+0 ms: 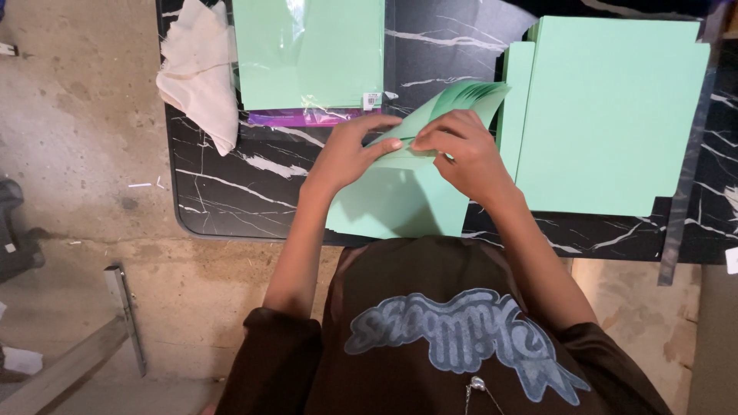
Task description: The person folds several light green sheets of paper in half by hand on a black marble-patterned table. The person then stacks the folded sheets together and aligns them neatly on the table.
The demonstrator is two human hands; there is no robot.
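The person stands at a black bench [231, 192] with white streaks like marble. Both hands are on a small stack of green paper [407, 184] that lies at the near edge of the bench, right in front of them. The left hand [350, 154] pinches the top sheets, with the fingers curled on the fold. The right hand [461, 150] also grips the sheets and bends them up, so the far edges fan out like pages in a book.

It looks like they are in the middle of picking one sheet off the stack, or counting them. I think the next move needs a gentle pull with the fingertips, so only one sheet comes free and none get creased.

A bigger pile of green sheets [607, 115] sits to the right. A wrapped pack of green paper [307, 54] lies further back, beside a white cloth [200, 69].
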